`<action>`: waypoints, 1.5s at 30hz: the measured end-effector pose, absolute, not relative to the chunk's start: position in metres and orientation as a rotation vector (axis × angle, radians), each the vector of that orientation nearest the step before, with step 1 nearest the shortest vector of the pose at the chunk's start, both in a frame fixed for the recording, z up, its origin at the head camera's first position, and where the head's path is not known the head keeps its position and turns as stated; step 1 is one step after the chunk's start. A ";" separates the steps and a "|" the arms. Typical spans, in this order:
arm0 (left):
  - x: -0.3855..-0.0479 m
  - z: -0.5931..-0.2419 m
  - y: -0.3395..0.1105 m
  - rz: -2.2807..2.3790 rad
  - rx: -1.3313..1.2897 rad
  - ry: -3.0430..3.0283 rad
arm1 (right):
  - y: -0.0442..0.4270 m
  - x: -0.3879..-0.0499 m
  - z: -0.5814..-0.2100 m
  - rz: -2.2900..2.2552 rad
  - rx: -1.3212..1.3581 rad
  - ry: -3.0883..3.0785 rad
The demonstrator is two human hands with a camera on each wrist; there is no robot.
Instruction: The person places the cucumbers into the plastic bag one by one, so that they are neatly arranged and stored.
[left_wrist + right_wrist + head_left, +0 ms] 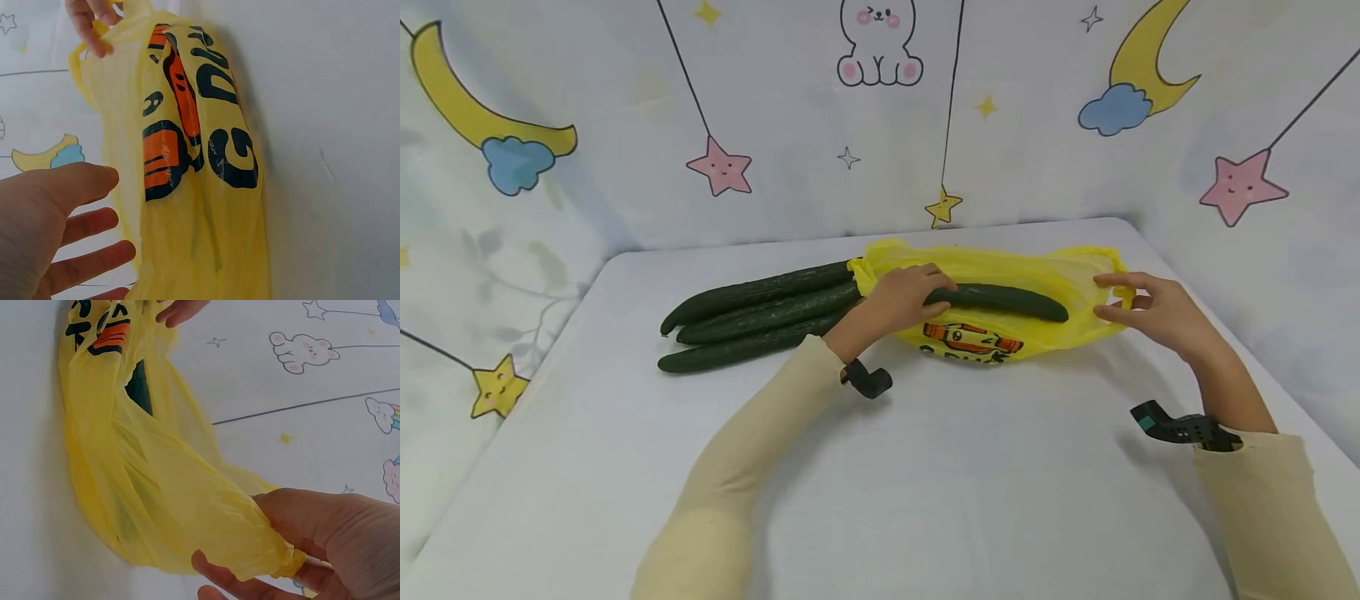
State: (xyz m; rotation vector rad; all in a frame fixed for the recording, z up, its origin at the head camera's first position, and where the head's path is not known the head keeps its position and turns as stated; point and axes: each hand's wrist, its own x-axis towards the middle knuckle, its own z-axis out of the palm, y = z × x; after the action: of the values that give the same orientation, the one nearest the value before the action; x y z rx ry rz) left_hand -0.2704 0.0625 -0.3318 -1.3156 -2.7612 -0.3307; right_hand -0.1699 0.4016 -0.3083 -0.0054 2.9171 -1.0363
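Note:
A yellow plastic bag with an orange cartoon print lies lengthwise at the back of the table. One dark green cucumber lies in it, its right end showing at the bag's opening. My left hand is over the left end of that cucumber, thumb and fingers spread apart; in the left wrist view the left hand holds nothing. At the bag's right end my right hand pinches the edge of the plastic. From the right wrist, the thin film stretches toward my right thumb and fingers.
Three more cucumbers lie side by side on the white table, left of the bag, their right ends hidden by the bag and my left arm. A printed cloth backdrop rises behind the table.

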 end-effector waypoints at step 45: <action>-0.238 -0.344 -0.048 -0.551 -1.149 -2.439 | 0.405 -0.177 -0.317 -0.996 -0.035 2.923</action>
State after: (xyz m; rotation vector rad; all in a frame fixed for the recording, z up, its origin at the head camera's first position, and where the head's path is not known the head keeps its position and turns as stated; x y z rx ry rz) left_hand -0.2376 -0.0478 -0.3437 -1.1489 -2.4386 -0.5511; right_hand -0.1766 0.4052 -0.3169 -0.0352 2.9226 -0.9959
